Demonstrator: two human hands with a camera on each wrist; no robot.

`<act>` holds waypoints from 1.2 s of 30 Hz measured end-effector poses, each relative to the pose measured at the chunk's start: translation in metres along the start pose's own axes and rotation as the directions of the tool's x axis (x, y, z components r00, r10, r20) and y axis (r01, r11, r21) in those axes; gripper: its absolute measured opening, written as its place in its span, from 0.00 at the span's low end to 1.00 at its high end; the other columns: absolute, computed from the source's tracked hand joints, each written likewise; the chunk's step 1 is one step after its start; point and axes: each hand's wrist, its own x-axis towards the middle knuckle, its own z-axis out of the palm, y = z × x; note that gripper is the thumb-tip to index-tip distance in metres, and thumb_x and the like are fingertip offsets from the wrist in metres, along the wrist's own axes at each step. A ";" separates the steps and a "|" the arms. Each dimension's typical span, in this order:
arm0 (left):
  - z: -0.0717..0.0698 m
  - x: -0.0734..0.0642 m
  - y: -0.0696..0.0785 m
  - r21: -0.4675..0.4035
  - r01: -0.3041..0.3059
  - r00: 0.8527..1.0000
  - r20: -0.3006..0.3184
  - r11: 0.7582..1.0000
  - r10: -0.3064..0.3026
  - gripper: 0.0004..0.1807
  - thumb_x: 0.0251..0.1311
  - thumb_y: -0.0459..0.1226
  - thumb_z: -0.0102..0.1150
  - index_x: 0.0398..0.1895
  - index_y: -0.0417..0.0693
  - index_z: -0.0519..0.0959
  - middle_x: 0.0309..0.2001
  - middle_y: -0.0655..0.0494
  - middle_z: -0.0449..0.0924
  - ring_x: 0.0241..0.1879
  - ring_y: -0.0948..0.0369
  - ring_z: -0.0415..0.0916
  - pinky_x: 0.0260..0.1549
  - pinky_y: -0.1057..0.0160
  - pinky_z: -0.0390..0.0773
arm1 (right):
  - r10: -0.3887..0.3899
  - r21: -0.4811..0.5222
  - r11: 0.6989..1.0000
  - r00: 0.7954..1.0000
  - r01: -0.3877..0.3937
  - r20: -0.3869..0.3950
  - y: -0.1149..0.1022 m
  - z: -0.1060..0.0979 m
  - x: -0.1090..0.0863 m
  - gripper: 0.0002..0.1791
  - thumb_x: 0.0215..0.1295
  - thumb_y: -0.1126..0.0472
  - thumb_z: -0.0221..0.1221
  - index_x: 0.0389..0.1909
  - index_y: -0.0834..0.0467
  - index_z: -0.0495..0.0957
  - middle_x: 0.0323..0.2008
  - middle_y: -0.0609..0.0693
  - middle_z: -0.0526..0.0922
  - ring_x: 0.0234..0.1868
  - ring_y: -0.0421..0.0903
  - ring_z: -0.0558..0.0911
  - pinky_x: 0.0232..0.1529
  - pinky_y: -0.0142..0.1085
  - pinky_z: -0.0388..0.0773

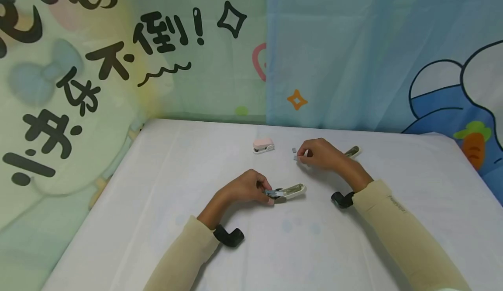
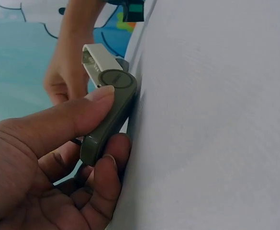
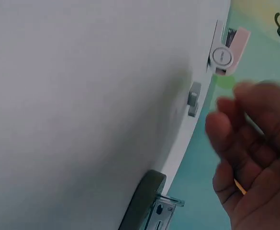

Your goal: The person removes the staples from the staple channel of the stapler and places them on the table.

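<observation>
My left hand (image 1: 247, 188) grips an olive-green and cream stapler (image 1: 294, 190) low over the table. Its parts are swung apart, with a metal tray showing by the fingertips; in the left wrist view the thumb presses the green body (image 2: 112, 115). Farther back, my right hand (image 1: 320, 153) hovers with loosely bent fingers beside small grey staple strips (image 1: 294, 150). The right wrist view shows the strips (image 3: 194, 94) just beyond the blurred fingertips, and no object between the fingers. A second olive-green stapler (image 1: 352, 152) lies partly hidden behind the right wrist, its metal tray (image 3: 161, 213) exposed.
A pink and white stapler (image 1: 263, 145) stands near the back of the white-covered table (image 1: 188, 160), left of the strips. Printed curtains (image 1: 334, 55) hang right behind the table's back edge. Each wrist wears a black camera mount (image 1: 229, 237).
</observation>
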 end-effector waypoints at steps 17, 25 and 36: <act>0.008 0.004 0.001 -0.023 -0.059 0.998 -0.016 0.998 0.058 0.08 0.51 0.35 0.73 0.34 0.44 0.85 0.26 0.58 0.82 0.25 0.65 0.72 0.26 0.67 0.72 | -0.106 0.174 0.983 0.965 0.064 0.241 -0.033 0.007 -0.057 0.12 0.61 0.63 0.66 0.46 0.61 0.84 0.38 0.46 0.82 0.34 0.38 0.78 0.34 0.34 0.76; 0.012 0.021 0.008 -0.018 -0.109 0.991 -0.079 0.994 0.107 0.12 0.55 0.36 0.70 0.40 0.39 0.85 0.30 0.59 0.82 0.27 0.64 0.77 0.26 0.66 0.75 | -0.094 0.093 0.992 0.982 0.079 0.163 -0.022 0.000 -0.069 0.14 0.62 0.64 0.65 0.49 0.63 0.82 0.39 0.46 0.82 0.39 0.44 0.80 0.38 0.38 0.77; 0.014 0.046 0.031 0.098 -0.179 0.981 -0.058 0.979 0.185 0.11 0.56 0.37 0.71 0.40 0.41 0.86 0.29 0.62 0.82 0.30 0.66 0.75 0.28 0.68 0.72 | -0.117 0.004 0.993 0.988 0.117 0.099 -0.012 -0.021 -0.081 0.14 0.61 0.68 0.64 0.48 0.65 0.82 0.40 0.52 0.81 0.37 0.46 0.80 0.36 0.39 0.77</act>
